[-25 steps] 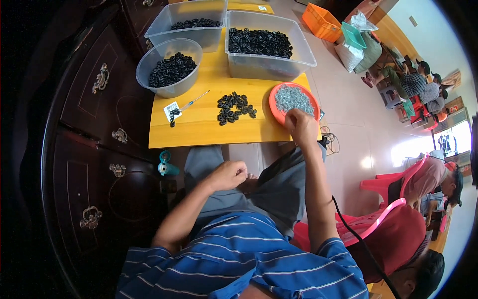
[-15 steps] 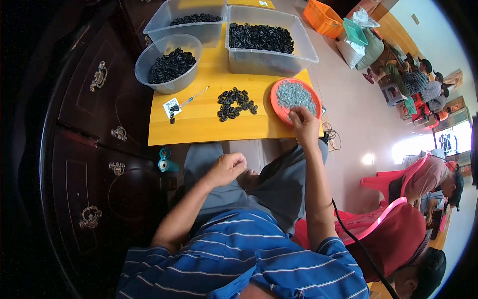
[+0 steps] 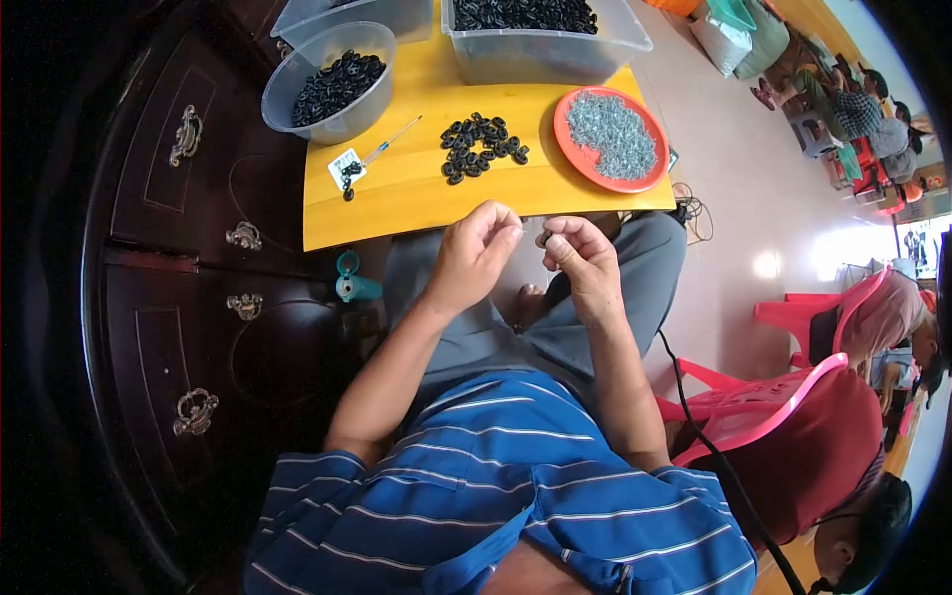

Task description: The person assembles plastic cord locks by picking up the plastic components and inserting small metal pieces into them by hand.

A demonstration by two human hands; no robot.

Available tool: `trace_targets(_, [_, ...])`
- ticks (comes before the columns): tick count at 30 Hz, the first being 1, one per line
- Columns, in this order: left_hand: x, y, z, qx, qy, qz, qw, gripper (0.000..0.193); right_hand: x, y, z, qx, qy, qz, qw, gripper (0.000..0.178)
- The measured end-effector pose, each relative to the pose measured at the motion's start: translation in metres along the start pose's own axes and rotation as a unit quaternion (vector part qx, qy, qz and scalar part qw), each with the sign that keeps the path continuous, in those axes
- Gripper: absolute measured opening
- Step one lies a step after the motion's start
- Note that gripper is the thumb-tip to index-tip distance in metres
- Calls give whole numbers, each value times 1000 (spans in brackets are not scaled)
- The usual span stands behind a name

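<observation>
"How many containers are set on the yellow surface [image 3: 397, 203]?"

"Four: one round tub [image 3: 342, 127], two clear boxes [image 3: 540, 61] cut off by the upper edge, and one red plate [image 3: 587, 159] heaped with small metal pieces [image 3: 610, 129]. One white card [image 3: 337, 171] and one thin stick [image 3: 377, 151] are laid at the left."

"And the black rings [image 3: 462, 156]?"

"One loose group is spread mid-surface, too overlapped to be counted surely."

"How are the left hand [image 3: 474, 260] and right hand [image 3: 587, 273] posed?"

"Both are raised at the near edge, above the lap [image 3: 471, 342], fingertips turned toward each other. One small dark piece [image 3: 544, 238] is pinched by the right thumb and fingers. The left thumb and fingers are drawn close; whether anything is grasped there cannot be told."
</observation>
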State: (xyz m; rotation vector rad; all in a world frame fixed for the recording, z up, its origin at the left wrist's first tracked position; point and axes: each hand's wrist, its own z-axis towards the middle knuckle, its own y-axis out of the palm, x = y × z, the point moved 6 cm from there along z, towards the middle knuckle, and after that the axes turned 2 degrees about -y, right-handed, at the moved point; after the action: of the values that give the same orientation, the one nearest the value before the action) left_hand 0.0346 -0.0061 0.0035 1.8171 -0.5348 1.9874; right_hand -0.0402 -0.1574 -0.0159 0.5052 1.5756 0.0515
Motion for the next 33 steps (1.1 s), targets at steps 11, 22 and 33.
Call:
trace_targets(11, [1, 14, -9, -45, -40, -3, 998, 9, 6, 4, -11, -8, -5, 0, 1000, 15])
trace_targets(22, [-6, 14, -10, -45, -38, -5, 998, 10, 12, 3, -11, -24, 16, 0, 1000, 17])
trace_targets(33, [-3, 18, -8, -48, -27, -40, 998, 8, 34, 0, -6, -62, -7, 5, 998, 10])
